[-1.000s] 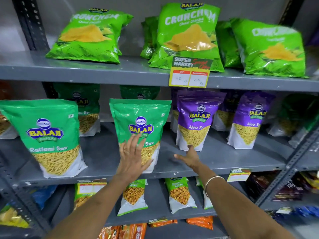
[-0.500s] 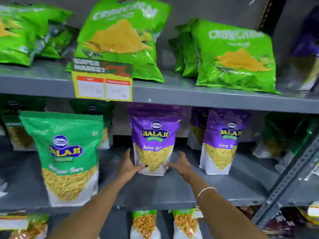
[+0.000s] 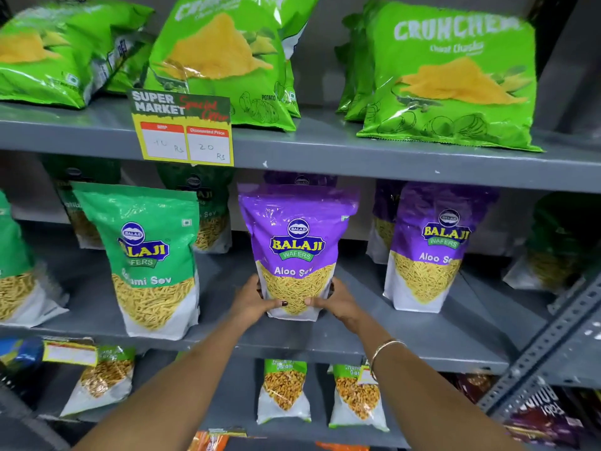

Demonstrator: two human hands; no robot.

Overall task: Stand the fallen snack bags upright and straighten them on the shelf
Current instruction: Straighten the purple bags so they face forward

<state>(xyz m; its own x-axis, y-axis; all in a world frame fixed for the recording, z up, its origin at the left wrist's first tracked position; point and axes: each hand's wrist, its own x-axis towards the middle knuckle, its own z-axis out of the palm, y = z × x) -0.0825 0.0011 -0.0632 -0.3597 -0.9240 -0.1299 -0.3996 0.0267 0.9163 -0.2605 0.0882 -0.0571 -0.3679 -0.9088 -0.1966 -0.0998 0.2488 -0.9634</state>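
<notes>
A purple Aloo Sev bag (image 3: pixel 296 242) stands upright at the middle of the grey middle shelf (image 3: pixel 406 333). My left hand (image 3: pixel 252 301) grips its lower left corner and my right hand (image 3: pixel 335 302) grips its lower right corner, thumbs on the front. A second purple Aloo Sev bag (image 3: pixel 432 245) stands upright to the right. A green Ratlami Sev bag (image 3: pixel 149 258) stands upright to the left. More bags stand behind them, partly hidden in shadow.
On the top shelf (image 3: pixel 357 151), bright green Crunchem chip bags (image 3: pixel 452 76) lean back, with a price tag (image 3: pixel 183 128) clipped to the edge. Small snack bags (image 3: pixel 284 392) stand on the lower shelf. A perforated metal upright (image 3: pixel 559 343) slants at the right.
My left hand left the green bag and both hands closed on the purple bag's bottom corners. The view shifted right and closer.
</notes>
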